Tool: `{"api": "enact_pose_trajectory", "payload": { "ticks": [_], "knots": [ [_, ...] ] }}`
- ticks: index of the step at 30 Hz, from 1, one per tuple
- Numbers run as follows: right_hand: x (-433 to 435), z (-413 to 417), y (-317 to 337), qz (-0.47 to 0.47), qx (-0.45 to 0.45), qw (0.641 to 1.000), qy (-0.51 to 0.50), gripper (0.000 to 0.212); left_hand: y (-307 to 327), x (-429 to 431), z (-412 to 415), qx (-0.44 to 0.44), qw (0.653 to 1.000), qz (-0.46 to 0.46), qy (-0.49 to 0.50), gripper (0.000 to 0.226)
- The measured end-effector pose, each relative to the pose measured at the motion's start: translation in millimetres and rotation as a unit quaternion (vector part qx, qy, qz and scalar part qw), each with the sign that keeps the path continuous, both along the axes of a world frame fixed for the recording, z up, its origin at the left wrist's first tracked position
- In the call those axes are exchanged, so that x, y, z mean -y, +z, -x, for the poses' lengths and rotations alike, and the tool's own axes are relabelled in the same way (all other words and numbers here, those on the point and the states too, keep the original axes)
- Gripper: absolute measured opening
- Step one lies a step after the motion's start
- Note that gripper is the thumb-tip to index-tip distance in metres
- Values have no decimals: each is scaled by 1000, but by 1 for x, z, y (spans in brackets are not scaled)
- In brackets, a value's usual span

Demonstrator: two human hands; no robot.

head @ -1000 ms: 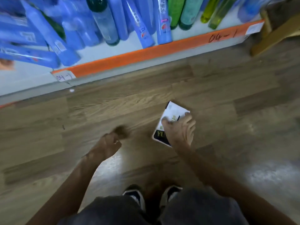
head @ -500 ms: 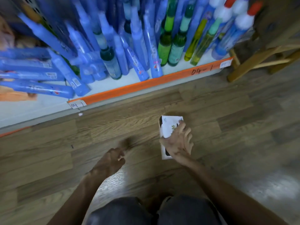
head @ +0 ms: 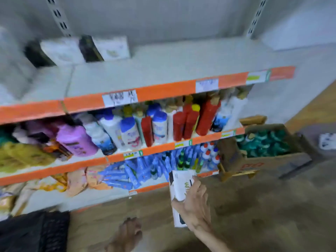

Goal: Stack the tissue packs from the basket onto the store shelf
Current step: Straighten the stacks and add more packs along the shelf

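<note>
right hand [head: 193, 204]: fingers wrapped round a white tissue pack [head: 179, 186]
left hand [head: 130, 233]: loose, holding nothing (pretty blurry)

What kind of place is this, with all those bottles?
Most likely a shop. The shelves have orange edges with price labels, rows of bottles stand packed on them, and a full cardboard box of more stock sits beside them.

The right hand [head: 193, 204] is gripping a tissue pack [head: 179, 188], arm extended — the left hand [head: 128, 233] is hanging lower, loosely curled, holding nothing.
</note>
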State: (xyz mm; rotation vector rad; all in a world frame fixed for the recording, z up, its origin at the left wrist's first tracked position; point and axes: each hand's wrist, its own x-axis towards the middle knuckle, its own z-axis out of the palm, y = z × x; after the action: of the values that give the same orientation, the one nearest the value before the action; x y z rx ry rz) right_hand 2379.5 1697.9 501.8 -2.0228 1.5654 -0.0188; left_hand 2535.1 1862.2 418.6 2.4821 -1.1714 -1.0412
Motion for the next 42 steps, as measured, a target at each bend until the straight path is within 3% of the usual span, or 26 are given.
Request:
{"api": "enact_pose_trajectory", "payload": {
  "ticks": [1,3,7,11,19,23,27,32,37,42],
  "knots": [
    [0,-5,41,14,11,1000,21,99,40,2,-8,-23,999,10,26,26],
    [2,-15,112,54,28,996,60,100,103,1,-24,21,998,56,30,19],
    [13,-47,211,96,88,984,123,98,210,12,-61,136,986,93,37,44],
    [26,-91,263,102,118,977,147,100,269,1,-96,134,986,17,93,48],
    [34,-206,302,62,133,973,179,99,328,-38,-170,178,973,92,113,38],
    [33,-273,310,62,116,978,165,94,373,-3,-216,217,958,163,88,44],
    [32,-330,315,72,80,985,133,89,401,42,-263,316,920,234,7,57],
    [38,-378,319,71,50,993,81,93,406,66,-314,396,896,190,-60,68],
    [46,-399,315,37,38,998,22,85,406,71,-350,388,901,181,-67,66],
    [53,-406,309,11,1,1000,-22,91,417,74,-368,383,900,192,-77,62]
  ]
}}
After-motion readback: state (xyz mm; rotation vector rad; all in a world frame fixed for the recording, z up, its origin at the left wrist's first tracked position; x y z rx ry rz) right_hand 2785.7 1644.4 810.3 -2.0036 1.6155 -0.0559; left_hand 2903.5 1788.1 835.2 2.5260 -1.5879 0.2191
